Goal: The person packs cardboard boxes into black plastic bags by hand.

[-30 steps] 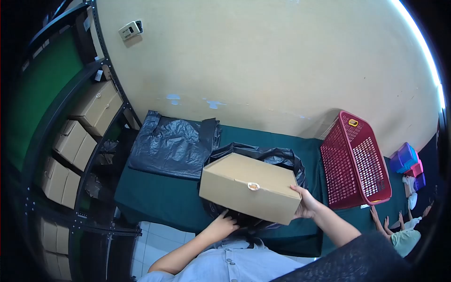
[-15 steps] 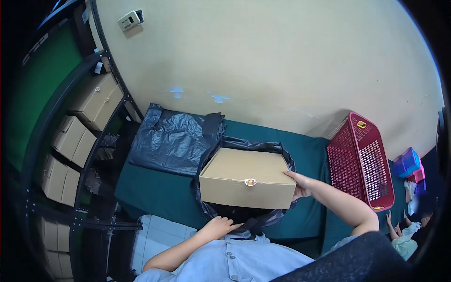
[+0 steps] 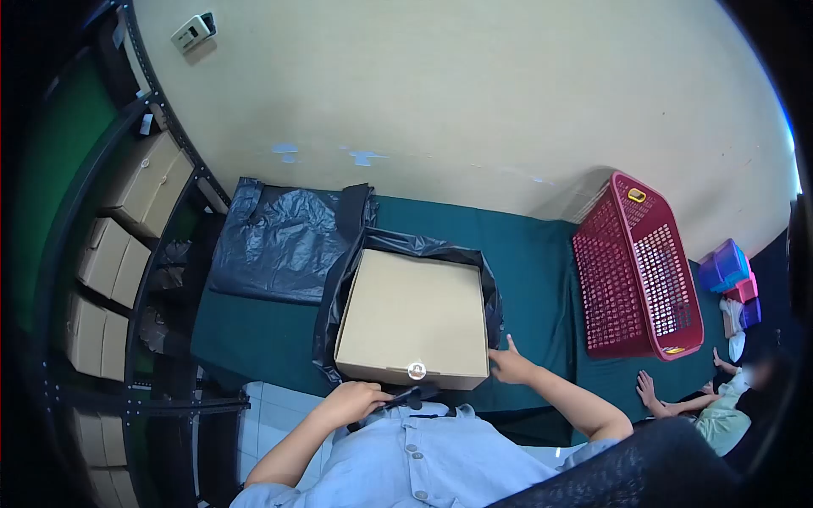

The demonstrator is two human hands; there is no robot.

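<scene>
Black plastic bag (image 3: pixel 333 317): underside hidden beneath brown cardboard box (image 3: pixel 415 313), now flatter within bag. Your left hand (image 3: pixel 351 403) pinches bag edge; your right hand (image 3: pixel 513 364), fingers apart, beside box.

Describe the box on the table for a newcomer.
Find the green-covered table. Between the folded black plastic and the red basket is a closed brown box with a round sticker. Unlike the shelf boxes, it sits in an open black bag.

Bags (image 3: pixel 428 244), basket (image 3: pixel 605 292) on green cloth (image 3: pixel 533 271)
</scene>
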